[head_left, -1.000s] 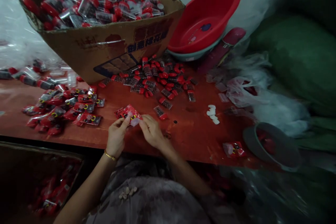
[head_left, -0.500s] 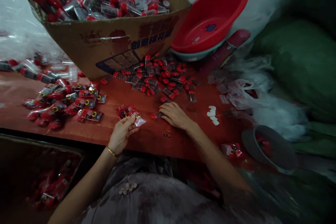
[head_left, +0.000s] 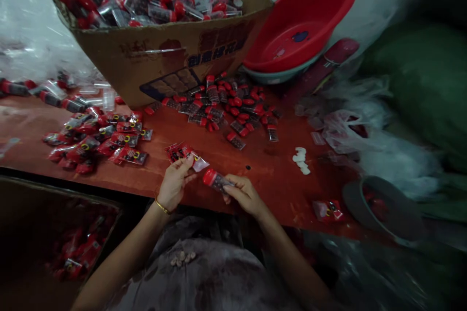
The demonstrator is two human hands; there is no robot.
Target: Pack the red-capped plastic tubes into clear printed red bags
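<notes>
The left hand (head_left: 174,183) pinches red printed packets (head_left: 184,154) above the tabletop (head_left: 272,175), close to its near edge. The right hand (head_left: 243,193) grips a red-capped tube (head_left: 218,181), cap toward the packets. Bare surface lies right of that hand, up to white pieces (head_left: 301,161); loose tubes (head_left: 237,107) bound it beyond.

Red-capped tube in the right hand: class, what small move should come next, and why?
Probably ease the red-capped tube toward the red packet: the right hand holds it cap-first, just short of the packet's clear end, which the left hand steadies.
</notes>
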